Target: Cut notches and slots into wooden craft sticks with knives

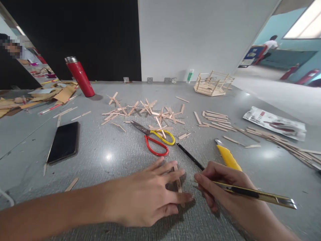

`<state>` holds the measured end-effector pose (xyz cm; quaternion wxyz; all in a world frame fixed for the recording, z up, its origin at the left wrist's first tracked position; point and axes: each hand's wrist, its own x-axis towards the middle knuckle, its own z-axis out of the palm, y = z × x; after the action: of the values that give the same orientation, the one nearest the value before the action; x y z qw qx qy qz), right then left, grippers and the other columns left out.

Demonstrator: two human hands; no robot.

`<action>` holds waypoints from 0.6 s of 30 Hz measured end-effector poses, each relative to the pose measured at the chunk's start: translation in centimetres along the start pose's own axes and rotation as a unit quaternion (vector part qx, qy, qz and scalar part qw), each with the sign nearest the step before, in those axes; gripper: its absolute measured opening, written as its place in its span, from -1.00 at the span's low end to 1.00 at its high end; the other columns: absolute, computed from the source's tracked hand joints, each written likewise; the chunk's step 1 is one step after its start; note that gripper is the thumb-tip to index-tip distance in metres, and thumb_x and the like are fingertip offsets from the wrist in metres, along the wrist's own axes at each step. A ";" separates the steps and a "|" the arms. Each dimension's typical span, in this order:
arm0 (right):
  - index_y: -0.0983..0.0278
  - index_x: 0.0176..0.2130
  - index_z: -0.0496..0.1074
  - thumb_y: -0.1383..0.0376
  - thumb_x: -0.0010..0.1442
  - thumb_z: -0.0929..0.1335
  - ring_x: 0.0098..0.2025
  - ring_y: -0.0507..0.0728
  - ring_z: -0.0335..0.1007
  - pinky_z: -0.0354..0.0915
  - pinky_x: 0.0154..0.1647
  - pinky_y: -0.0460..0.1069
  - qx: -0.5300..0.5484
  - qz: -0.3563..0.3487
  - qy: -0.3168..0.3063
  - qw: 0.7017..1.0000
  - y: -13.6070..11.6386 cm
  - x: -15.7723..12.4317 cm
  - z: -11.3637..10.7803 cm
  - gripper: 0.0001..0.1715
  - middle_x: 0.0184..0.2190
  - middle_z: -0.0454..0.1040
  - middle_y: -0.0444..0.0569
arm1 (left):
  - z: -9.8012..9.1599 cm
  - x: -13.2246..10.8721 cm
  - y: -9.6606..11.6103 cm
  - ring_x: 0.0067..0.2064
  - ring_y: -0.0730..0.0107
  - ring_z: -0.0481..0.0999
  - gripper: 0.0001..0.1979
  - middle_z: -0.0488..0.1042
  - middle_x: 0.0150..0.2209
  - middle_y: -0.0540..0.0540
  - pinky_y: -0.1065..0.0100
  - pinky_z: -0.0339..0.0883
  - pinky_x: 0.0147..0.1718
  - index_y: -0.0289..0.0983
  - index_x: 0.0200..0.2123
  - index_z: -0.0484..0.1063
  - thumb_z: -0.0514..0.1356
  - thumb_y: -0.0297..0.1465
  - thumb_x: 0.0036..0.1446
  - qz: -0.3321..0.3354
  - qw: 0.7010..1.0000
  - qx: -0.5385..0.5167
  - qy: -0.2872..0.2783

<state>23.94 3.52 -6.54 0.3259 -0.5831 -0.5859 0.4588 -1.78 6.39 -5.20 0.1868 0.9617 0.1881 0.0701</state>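
My left hand (152, 190) lies spread on the table, its fingers pressing on a short wooden stick (178, 182) whose middle shows between them. My right hand (223, 190) is closed around a slim gold utility knife (265, 197), with the tip pointing left at the stick. Just above the right hand lies a yellow utility knife (228, 155), its near end hidden. A black pen (189, 155) runs down to my right fingers. Beyond my left fingertips rest scissors (156, 147) with one red and one yellow handle, blades apart.
Loose wooden sticks (147, 107) are piled mid-table, with more sticks (217, 117) on the right. A phone (64, 142) and red bottle (79, 77) stand left. A stick frame (213, 85), glue tube (190, 76) and white packet (274, 123) are farther right. People sit beyond the partition.
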 end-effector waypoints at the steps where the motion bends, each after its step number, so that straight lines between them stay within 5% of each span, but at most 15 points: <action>1: 0.21 -0.42 0.41 -0.02 0.27 0.48 -0.64 -0.01 0.35 0.29 -0.63 -0.13 0.002 0.002 0.000 1.000 -0.1 0.0 0.1 -0.57 -0.64 0.44 -0.19 | -0.2 -0.1 -0.1 0.52 -0.22 -0.08 -0.55 0.06 0.50 -0.21 -0.30 -0.01 0.39 -0.05 0.37 0.30 0.00 -0.18 0.51 -0.006 0.999 -0.025 -0.022; 7: 0.20 -0.47 0.39 -0.13 0.40 0.30 -0.70 0.01 0.30 0.24 -0.66 -0.10 0.006 0.030 -0.013 0.999 -0.5 0.5 1.1 -0.41 -0.70 0.43 -0.13 | 0.4 -0.2 0.2 0.51 -0.37 -0.33 -0.32 -0.26 0.55 -0.22 -0.44 -0.22 0.37 0.02 0.47 0.12 0.03 0.09 0.40 -0.042 0.992 -0.117 -0.011; 12: 0.17 -0.51 0.32 -0.04 0.46 0.25 -0.66 0.01 0.18 0.17 -0.62 -0.07 -0.120 -0.045 0.019 0.991 -0.3 0.5 1.4 -0.42 -0.72 0.29 -0.20 | 1.5 0.0 0.5 0.52 -0.24 -0.23 -0.30 -0.19 0.53 -0.31 -0.34 -0.27 0.42 -0.08 0.48 0.12 0.03 0.08 0.41 -0.024 0.994 -0.103 0.011; 18: 0.17 -0.51 0.29 0.04 0.49 0.25 -0.59 0.02 0.19 0.12 -0.58 -0.05 -0.183 -0.088 0.017 0.979 -0.3 0.5 1.7 -0.46 -0.63 0.30 -0.19 | 2.4 0.0 0.6 0.54 -0.12 -0.35 -0.25 -0.23 0.52 -0.40 -0.15 -0.33 0.47 -0.17 0.49 0.08 0.00 0.09 0.41 -0.040 0.995 -0.090 0.026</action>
<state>22.23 3.82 -6.93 0.2624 -0.5864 -0.7038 0.3031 -1.08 5.07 -7.21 0.2705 0.9305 0.2241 0.1038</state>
